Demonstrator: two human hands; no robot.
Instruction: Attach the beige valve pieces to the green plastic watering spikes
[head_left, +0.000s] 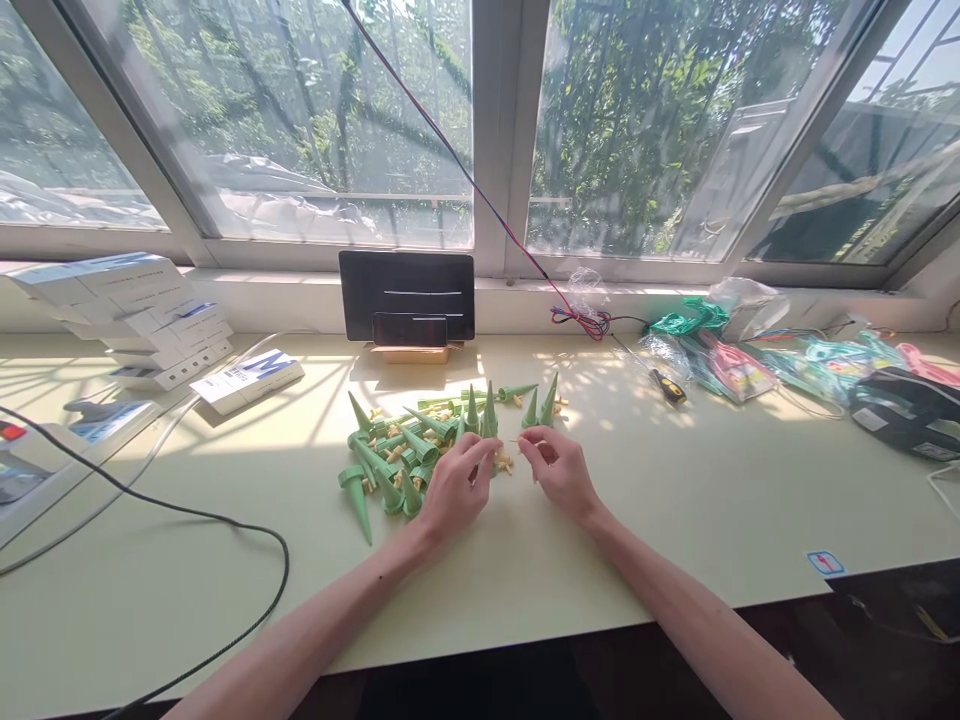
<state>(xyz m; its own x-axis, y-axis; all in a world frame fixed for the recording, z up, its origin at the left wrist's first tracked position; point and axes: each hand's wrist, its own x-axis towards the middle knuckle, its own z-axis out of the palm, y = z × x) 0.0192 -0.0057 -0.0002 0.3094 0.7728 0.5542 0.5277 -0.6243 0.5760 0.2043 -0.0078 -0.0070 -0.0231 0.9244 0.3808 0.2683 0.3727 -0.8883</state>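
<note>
A pile of green plastic cone spikes [362, 505] mixed with small yellow valve-like pieces [395, 453] lies on the table. At the right edge of this pile is my left hand [459, 482], its thumb and index finger pinched together; what they hold is too small to name. My right hand [561, 472] faces it across a narrow gap, fingertips pinched on a thin pale bit. Just beyond the left fingers a green cone [490, 412] stands point up. Two more upright cones [550, 400] stand behind my right hand, close to a few yellow pieces.
A tablet [407, 290] with a phone before it leans at the window. White boxes [150, 310] are stacked at left, and a black cable [225, 517] crosses the table. At right lie a screwdriver [666, 387], bagged coloured cords [739, 370] and a black pouch [911, 410].
</note>
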